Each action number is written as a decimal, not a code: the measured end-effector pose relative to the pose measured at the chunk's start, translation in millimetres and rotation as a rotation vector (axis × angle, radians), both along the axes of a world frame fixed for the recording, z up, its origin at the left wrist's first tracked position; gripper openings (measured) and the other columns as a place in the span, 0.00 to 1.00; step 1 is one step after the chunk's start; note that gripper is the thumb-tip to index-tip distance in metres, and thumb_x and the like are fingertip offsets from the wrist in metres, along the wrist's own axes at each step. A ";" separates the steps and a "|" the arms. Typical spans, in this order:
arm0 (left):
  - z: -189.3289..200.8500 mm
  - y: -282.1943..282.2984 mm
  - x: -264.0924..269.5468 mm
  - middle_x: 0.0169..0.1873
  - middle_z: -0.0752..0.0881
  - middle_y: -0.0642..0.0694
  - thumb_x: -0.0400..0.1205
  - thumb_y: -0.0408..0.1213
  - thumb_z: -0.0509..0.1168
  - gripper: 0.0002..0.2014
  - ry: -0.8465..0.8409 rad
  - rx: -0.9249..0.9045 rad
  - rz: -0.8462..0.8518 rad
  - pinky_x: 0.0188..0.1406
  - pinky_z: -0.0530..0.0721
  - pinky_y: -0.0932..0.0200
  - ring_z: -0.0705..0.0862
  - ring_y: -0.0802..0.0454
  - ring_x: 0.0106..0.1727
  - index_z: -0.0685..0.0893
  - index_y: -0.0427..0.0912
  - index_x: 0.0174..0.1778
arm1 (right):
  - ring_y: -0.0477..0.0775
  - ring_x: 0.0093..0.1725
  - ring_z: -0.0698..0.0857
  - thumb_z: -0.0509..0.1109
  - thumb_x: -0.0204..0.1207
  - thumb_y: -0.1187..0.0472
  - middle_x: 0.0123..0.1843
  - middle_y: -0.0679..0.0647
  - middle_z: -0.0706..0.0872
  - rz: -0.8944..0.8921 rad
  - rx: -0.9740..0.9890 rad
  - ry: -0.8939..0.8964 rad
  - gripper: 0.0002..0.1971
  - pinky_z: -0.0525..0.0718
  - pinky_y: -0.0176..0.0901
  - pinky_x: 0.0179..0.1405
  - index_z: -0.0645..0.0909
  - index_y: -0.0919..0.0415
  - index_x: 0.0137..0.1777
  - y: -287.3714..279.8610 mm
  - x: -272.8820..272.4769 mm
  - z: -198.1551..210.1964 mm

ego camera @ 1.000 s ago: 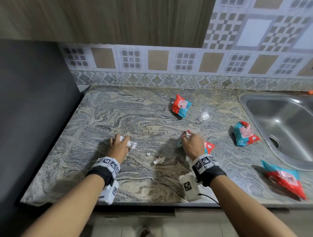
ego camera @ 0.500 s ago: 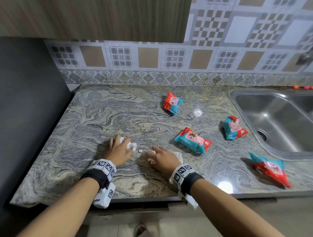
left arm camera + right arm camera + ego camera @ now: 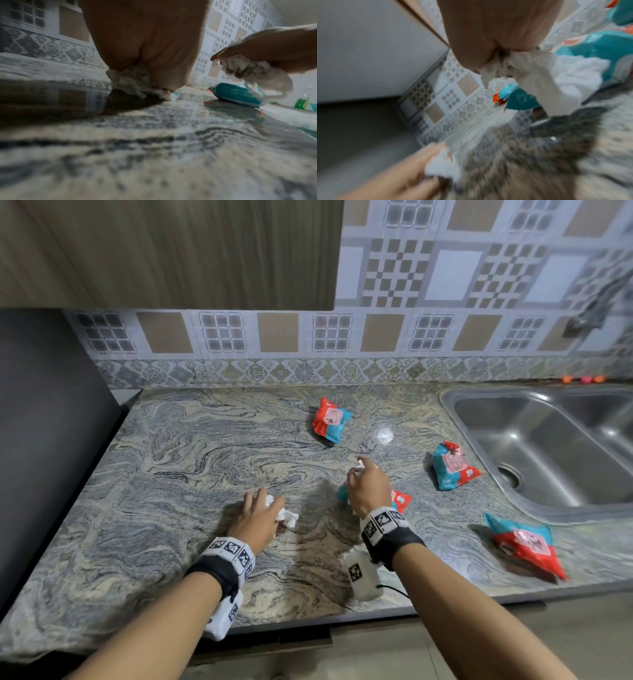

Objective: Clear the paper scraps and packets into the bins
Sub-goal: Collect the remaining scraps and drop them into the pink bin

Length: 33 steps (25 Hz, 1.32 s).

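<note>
While the left hand lies low on the marbled countertop, palm down near the front middle, its fingers curl over a wad of white paper scraps that pokes out on the thumb side and touches the stone; the left wrist view shows the crumpled paper pressed between the hand and the surface. The right hand is lifted above the counter, a little farther back and to the right, with its fingers closed round a second bunch of white paper, a torn strip of which hangs down loose below the fist. A small bit of white also shows at its fingertips in the head view. Both wrists wear black bands with checkered markers.

Just under the right hand lies a red and teal packet, mostly hidden by it. Three more packets of the same kind rest on the counter: one toward the back, one near the sink's left edge, and one at the front right, all well apart from each other.

A steel sink is set into the counter at the right; its basin shows only the drain. A green bottle stands far off in the left wrist view, blurred. No bin shows in any view.
</note>
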<state>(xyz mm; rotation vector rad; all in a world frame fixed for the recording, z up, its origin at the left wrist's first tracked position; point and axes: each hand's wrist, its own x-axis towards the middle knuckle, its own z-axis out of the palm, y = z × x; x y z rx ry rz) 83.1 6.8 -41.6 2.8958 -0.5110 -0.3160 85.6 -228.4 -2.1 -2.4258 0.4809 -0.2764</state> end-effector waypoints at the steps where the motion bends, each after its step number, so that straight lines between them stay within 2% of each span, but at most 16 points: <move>1: -2.9 1.8 0.7 0.73 0.57 0.38 0.77 0.21 0.58 0.25 -0.010 0.002 -0.022 0.60 0.77 0.35 0.57 0.29 0.73 0.63 0.52 0.61 | 0.66 0.49 0.86 0.61 0.78 0.59 0.51 0.65 0.87 -0.035 -0.014 0.067 0.14 0.80 0.48 0.43 0.79 0.62 0.60 -3.1 1.8 0.8; 5: -6.3 6.4 2.3 0.72 0.59 0.38 0.78 0.24 0.63 0.27 -0.072 0.015 -0.076 0.61 0.79 0.38 0.60 0.32 0.72 0.64 0.51 0.67 | 0.63 0.43 0.87 0.59 0.80 0.61 0.41 0.60 0.87 0.163 0.105 0.244 0.11 0.87 0.50 0.43 0.80 0.66 0.53 30.6 -22.5 -14.0; 7: -6.4 6.3 0.8 0.71 0.61 0.38 0.78 0.25 0.65 0.28 -0.101 0.028 -0.074 0.59 0.81 0.39 0.62 0.34 0.71 0.64 0.51 0.69 | 0.64 0.49 0.86 0.61 0.80 0.58 0.47 0.61 0.87 0.213 0.030 0.269 0.11 0.83 0.46 0.45 0.80 0.64 0.53 48.6 -44.2 -22.5; 9: -6.5 6.5 -2.1 0.72 0.60 0.38 0.76 0.22 0.65 0.30 -0.108 0.035 -0.060 0.58 0.82 0.39 0.61 0.33 0.72 0.63 0.52 0.68 | 0.65 0.57 0.84 0.63 0.78 0.55 0.56 0.62 0.86 0.275 -0.062 0.231 0.14 0.81 0.49 0.51 0.80 0.62 0.60 49.1 -53.8 -25.7; 11: -6.8 5.5 -7.8 0.75 0.57 0.38 0.75 0.18 0.63 0.33 -0.089 0.040 -0.059 0.58 0.83 0.40 0.59 0.31 0.74 0.63 0.54 0.69 | 0.65 0.60 0.84 0.64 0.78 0.54 0.60 0.62 0.86 0.348 -0.084 0.239 0.17 0.82 0.51 0.56 0.80 0.59 0.64 36.7 -55.3 -26.2; 14: 2.1 2.5 -18.3 0.78 0.51 0.40 0.75 0.16 0.56 0.36 -0.026 -0.009 -0.016 0.64 0.81 0.40 0.53 0.31 0.79 0.65 0.57 0.71 | 0.60 0.59 0.86 0.66 0.79 0.57 0.65 0.59 0.85 0.239 -0.055 0.211 0.17 0.84 0.51 0.60 0.79 0.54 0.67 2.5 -51.6 -27.3; 16: 9.2 -1.0 -26.1 0.77 0.54 0.41 0.78 0.26 0.58 0.28 -0.007 -0.015 -0.014 0.66 0.78 0.38 0.57 0.36 0.77 0.67 0.58 0.70 | 0.62 0.61 0.84 0.65 0.78 0.64 0.69 0.62 0.81 0.122 -0.081 0.117 0.23 0.82 0.52 0.61 0.73 0.56 0.74 -22.1 -52.6 -22.9; 18: 14.8 -2.1 -31.2 0.75 0.59 0.43 0.80 0.48 0.54 0.18 -0.028 0.003 -0.033 0.67 0.74 0.34 0.63 0.41 0.72 0.67 0.56 0.67 | 0.63 0.59 0.84 0.63 0.79 0.65 0.68 0.64 0.81 0.031 -0.077 0.054 0.26 0.83 0.52 0.59 0.69 0.58 0.78 -44.8 -52.7 -16.0; 20: 16.6 -2.7 -33.6 0.74 0.62 0.44 0.78 0.61 0.43 0.23 -0.023 0.030 -0.054 0.68 0.70 0.29 0.65 0.42 0.71 0.67 0.56 0.64 | 0.64 0.57 0.85 0.64 0.80 0.64 0.63 0.65 0.83 -0.014 -0.082 0.049 0.22 0.83 0.52 0.57 0.72 0.59 0.75 -60.6 -51.2 -16.9; 22: 15.0 -4.9 -33.2 0.73 0.63 0.46 0.80 0.66 0.39 0.25 -0.010 0.036 -0.041 0.70 0.65 0.27 0.64 0.42 0.72 0.69 0.56 0.62 | 0.64 0.55 0.86 0.66 0.79 0.62 0.60 0.65 0.86 0.003 -0.066 0.070 0.18 0.84 0.54 0.56 0.78 0.57 0.69 -64.9 -53.2 -26.1; 24: 11.8 -10.9 -33.1 0.73 0.63 0.46 0.83 0.63 0.44 0.21 -0.022 0.022 0.001 0.69 0.66 0.31 0.63 0.41 0.72 0.71 0.55 0.61 | 0.64 0.54 0.85 0.68 0.77 0.60 0.57 0.63 0.87 0.059 -0.056 0.101 0.13 0.83 0.53 0.54 0.81 0.54 0.61 -62.2 -62.5 -39.2; 25: 11.1 -14.8 -33.3 0.73 0.63 0.44 0.85 0.57 0.48 0.16 -0.037 0.007 0.018 0.66 0.70 0.35 0.62 0.40 0.71 0.71 0.54 0.62 | 0.64 0.57 0.83 0.68 0.76 0.58 0.57 0.61 0.87 0.091 -0.108 0.124 0.12 0.81 0.53 0.55 0.82 0.53 0.59 -57.4 -70.8 -43.4; 27: 9.6 -22.3 -33.3 0.72 0.64 0.41 0.85 0.43 0.57 0.12 -0.044 -0.026 0.024 0.63 0.76 0.42 0.62 0.39 0.70 0.71 0.50 0.64 | 0.63 0.69 0.76 0.67 0.77 0.52 0.64 0.56 0.83 0.151 -0.267 0.148 0.12 0.72 0.59 0.64 0.80 0.48 0.60 -50.0 -85.4 -51.1; 29: 8.8 -25.9 -34.3 0.70 0.65 0.39 0.83 0.38 0.61 0.15 -0.057 -0.016 -0.015 0.63 0.77 0.43 0.64 0.37 0.70 0.70 0.49 0.65 | 0.63 0.76 0.70 0.65 0.77 0.46 0.70 0.55 0.79 0.233 -0.362 0.135 0.18 0.67 0.65 0.71 0.76 0.48 0.65 -46.9 -98.2 -53.4; 31: 8.4 -25.3 -38.1 0.72 0.65 0.39 0.81 0.37 0.64 0.20 -0.064 -0.012 -0.033 0.65 0.77 0.42 0.65 0.36 0.72 0.68 0.48 0.68 | 0.66 0.70 0.76 0.67 0.76 0.46 0.68 0.58 0.80 0.320 -0.398 0.093 0.20 0.74 0.60 0.67 0.76 0.52 0.66 -50.3 -111.9 -57.0; 33: 5.9 -21.5 -43.7 0.70 0.69 0.41 0.79 0.37 0.68 0.22 -0.096 -0.045 -0.050 0.64 0.79 0.45 0.70 0.41 0.69 0.69 0.47 0.68 | 0.65 0.57 0.81 0.73 0.74 0.57 0.59 0.58 0.82 0.361 -0.370 0.047 0.15 0.79 0.53 0.53 0.78 0.56 0.60 -59.6 -125.7 -59.3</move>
